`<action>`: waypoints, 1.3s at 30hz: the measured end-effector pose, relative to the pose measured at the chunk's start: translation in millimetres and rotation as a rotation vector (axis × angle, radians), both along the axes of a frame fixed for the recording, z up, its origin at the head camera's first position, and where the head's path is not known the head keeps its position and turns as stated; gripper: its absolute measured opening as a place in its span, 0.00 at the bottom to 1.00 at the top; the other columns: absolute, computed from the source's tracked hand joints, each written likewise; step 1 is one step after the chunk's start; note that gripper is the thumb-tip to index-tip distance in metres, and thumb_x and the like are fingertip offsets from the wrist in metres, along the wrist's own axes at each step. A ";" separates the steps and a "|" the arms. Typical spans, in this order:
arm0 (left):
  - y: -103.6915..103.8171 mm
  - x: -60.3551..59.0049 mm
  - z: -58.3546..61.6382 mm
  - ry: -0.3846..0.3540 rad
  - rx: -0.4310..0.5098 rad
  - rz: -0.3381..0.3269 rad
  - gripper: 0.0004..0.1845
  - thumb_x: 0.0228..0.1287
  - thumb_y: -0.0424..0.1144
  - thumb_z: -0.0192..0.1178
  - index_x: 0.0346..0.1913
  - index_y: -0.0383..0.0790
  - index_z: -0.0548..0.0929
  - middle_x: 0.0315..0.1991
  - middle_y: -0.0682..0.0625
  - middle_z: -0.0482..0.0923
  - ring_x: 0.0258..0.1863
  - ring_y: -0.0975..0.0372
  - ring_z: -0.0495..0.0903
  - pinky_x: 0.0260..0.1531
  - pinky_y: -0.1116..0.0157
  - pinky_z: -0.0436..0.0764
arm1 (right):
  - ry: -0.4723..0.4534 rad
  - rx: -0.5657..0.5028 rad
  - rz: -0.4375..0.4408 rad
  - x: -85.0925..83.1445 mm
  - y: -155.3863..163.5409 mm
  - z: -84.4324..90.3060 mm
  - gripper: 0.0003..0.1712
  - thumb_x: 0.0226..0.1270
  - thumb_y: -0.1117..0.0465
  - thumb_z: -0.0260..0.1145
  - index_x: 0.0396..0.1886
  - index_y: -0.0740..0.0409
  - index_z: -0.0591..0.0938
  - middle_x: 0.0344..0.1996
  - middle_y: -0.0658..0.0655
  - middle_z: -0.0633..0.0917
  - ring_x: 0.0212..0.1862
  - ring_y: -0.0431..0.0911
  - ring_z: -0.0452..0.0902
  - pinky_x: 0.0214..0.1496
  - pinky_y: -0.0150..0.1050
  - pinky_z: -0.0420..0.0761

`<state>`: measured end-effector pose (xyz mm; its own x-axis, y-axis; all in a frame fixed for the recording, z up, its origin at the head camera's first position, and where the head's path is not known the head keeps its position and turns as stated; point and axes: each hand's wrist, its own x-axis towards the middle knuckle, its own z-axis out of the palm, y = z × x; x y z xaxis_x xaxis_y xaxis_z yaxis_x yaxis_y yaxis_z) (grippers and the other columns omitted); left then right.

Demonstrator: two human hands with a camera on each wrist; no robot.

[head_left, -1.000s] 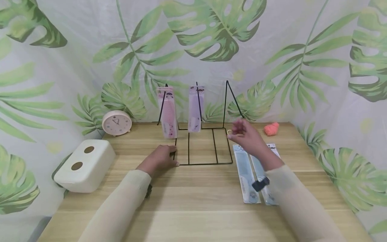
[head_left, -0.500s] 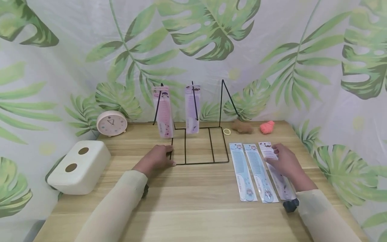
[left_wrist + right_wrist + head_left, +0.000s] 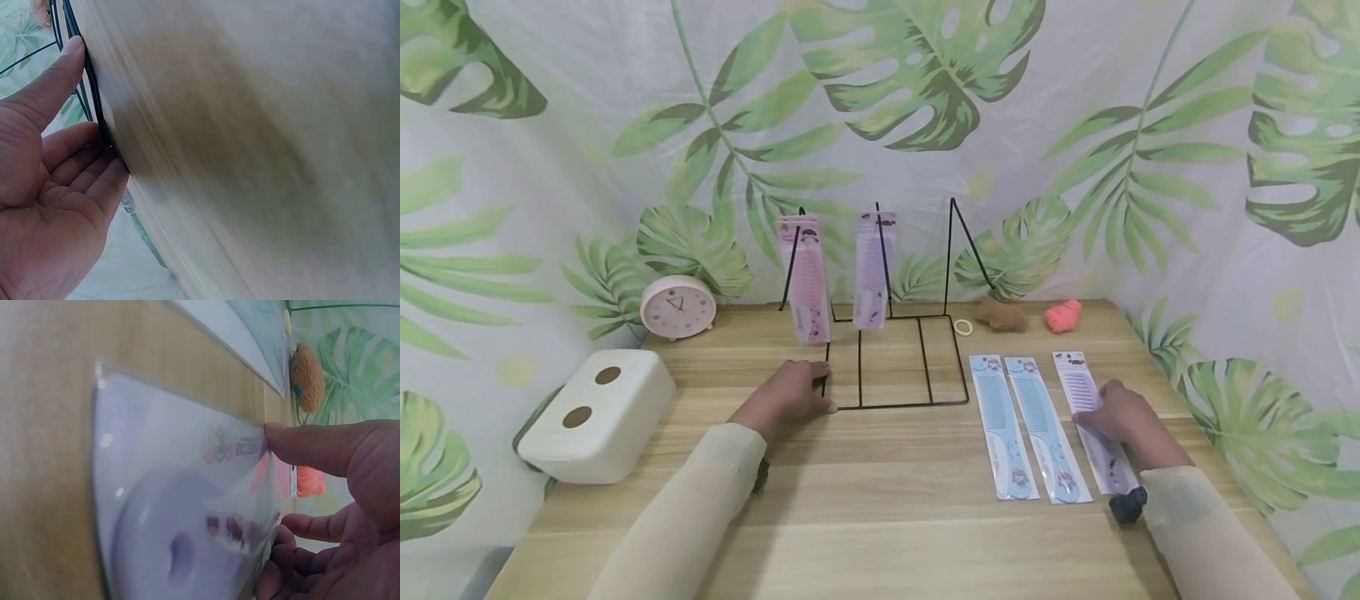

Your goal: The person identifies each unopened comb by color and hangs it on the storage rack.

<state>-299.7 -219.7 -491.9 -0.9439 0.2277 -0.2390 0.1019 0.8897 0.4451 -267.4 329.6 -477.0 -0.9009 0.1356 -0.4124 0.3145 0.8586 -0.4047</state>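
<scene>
My left hand (image 3: 786, 390) holds the left side of a black wire display rack (image 3: 901, 406), thumb at the front corner. In the left wrist view its fingertips meet the dark wire (image 3: 94, 87). A pink packaged comb (image 3: 808, 287) hangs on the rack's left hook and a purple packaged comb (image 3: 871, 275) on the middle one. At the right, my right hand (image 3: 1123, 417) grips another purple packaged comb (image 3: 1078, 387) by its long edges, thumb on the left. That comb (image 3: 181, 487) fills much of the right wrist view. Two blue packaged combs (image 3: 997, 408) lie left of it.
A brown yarn ball (image 3: 1000, 314), a coral yarn ball (image 3: 1063, 316) and a pale yellow ring (image 3: 962, 327) lie behind the combs. A round clock (image 3: 678, 307) and a white box with two holes (image 3: 602, 425) stand at the left. Leaf-print cloth hangs behind.
My right hand moved from the rack's right hook to the purple comb on the table, then slid down along it. The comb shifted slightly right. My left hand stays on the rack.
</scene>
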 end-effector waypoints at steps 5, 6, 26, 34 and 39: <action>0.9 1.1 2.1 -0.004 0.003 0.004 0.43 0.69 0.47 0.78 0.81 0.38 0.73 0.83 0.38 0.67 0.83 0.40 0.64 0.84 0.40 0.63 | -0.025 -0.021 -0.029 -0.7 0.5 -0.4 0.49 0.73 0.50 0.72 0.71 0.84 0.59 0.51 0.78 0.78 0.48 0.63 0.81 0.43 0.47 0.84; 1.1 1.2 2.2 -0.002 0.004 0.004 0.43 0.68 0.47 0.78 0.81 0.38 0.73 0.83 0.38 0.68 0.83 0.40 0.64 0.84 0.40 0.63 | -0.022 -0.027 -0.034 -0.4 0.9 -1.0 0.49 0.73 0.50 0.72 0.70 0.84 0.59 0.52 0.79 0.77 0.48 0.64 0.81 0.43 0.47 0.85; 2.4 1.5 4.3 -0.011 -0.003 0.013 0.43 0.68 0.48 0.78 0.81 0.39 0.73 0.82 0.38 0.69 0.83 0.40 0.65 0.83 0.41 0.64 | 0.457 -0.200 0.050 9.5 27.6 37.1 0.27 0.85 0.64 0.50 0.72 0.79 0.63 0.62 0.83 0.75 0.60 0.74 0.77 0.50 0.48 0.83; 3.1 0.7 5.2 -0.004 -0.014 0.006 0.43 0.68 0.48 0.78 0.81 0.39 0.73 0.82 0.38 0.69 0.83 0.40 0.65 0.83 0.41 0.64 | 0.604 -0.500 0.106 12.2 26.0 58.7 0.16 0.88 0.63 0.57 0.63 0.69 0.68 0.62 0.66 0.80 0.56 0.32 0.81 0.47 0.22 0.85; 3.2 1.0 3.2 -0.011 -0.012 0.011 0.43 0.68 0.48 0.78 0.81 0.39 0.73 0.82 0.38 0.68 0.83 0.40 0.64 0.84 0.41 0.63 | 0.582 -0.746 0.181 13.6 11.9 58.3 0.11 0.85 0.67 0.62 0.59 0.58 0.73 0.54 0.44 0.81 0.53 0.27 0.83 0.51 0.29 0.91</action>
<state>-298.7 -216.6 -488.7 -0.9438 0.2143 -0.2516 0.0872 0.8958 0.4358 -253.8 341.5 -418.7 -0.9730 -0.1418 0.1822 -0.2202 0.3326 -0.9170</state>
